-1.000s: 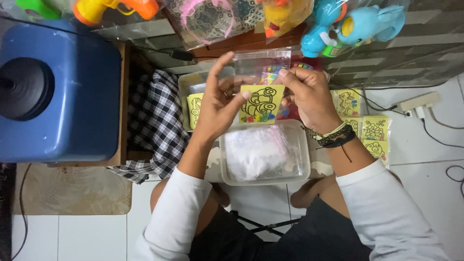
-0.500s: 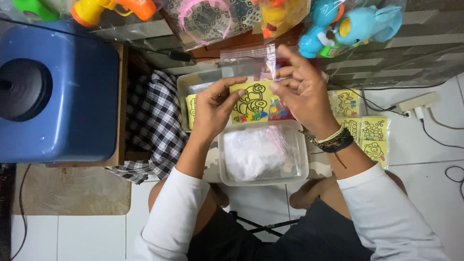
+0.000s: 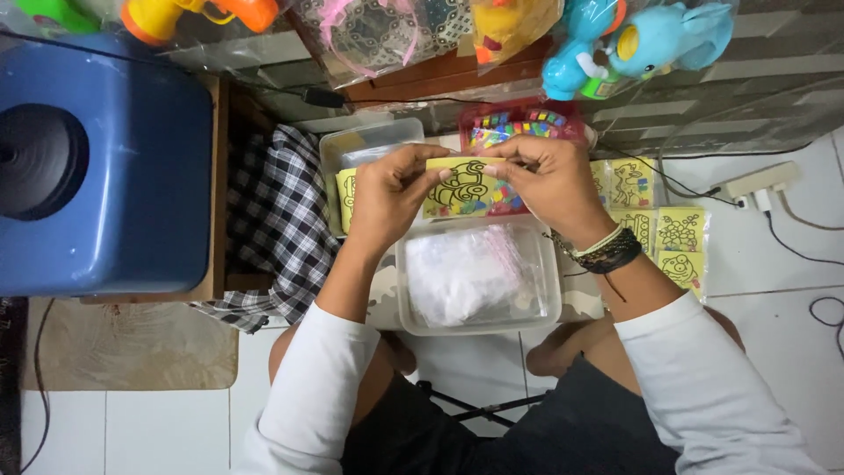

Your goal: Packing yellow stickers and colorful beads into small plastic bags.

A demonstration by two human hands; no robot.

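Head view: a yellow picture card [image 3: 466, 187] is pinched at its left edge by the left hand [image 3: 389, 193] and at its right edge by the right hand [image 3: 545, 180]. It is held above a clear plastic tub [image 3: 479, 280] of small bags, near a blue bin [image 3: 105, 167] at left.

The left hand [image 3: 387, 195] and right hand [image 3: 549, 180] cover both ends of the yellow picture card [image 3: 466, 189], so only its middle drawing shows. Top edge of the frame cuts off the bagged toys [image 3: 642, 44]. The clear box's [image 3: 479, 277] contents, perhaps small plastic bags, are too blurred to tell.
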